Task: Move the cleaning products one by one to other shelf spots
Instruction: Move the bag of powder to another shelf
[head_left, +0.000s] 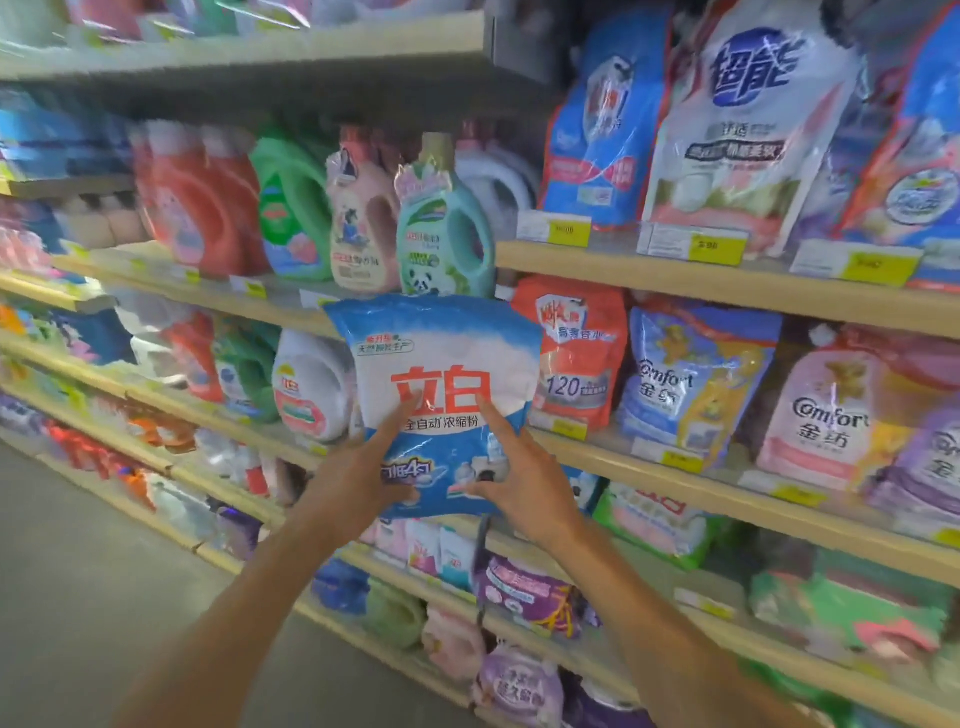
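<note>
Blue-white detergent bag (441, 364) is being held upright in front of the shelf (587, 451), between white jug (311, 384) and orange pouch (576, 353). Left hand (363, 467) and right hand (524, 488) are gripping its lower part, index fingers lying straight up its face.

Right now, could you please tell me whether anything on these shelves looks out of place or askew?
Only the blue and white powder bag stands out: the left hand and right hand hold it slightly tilted in the air, in front of the shelf edge. No spill or tear shows, though the picture is blurred.
</note>
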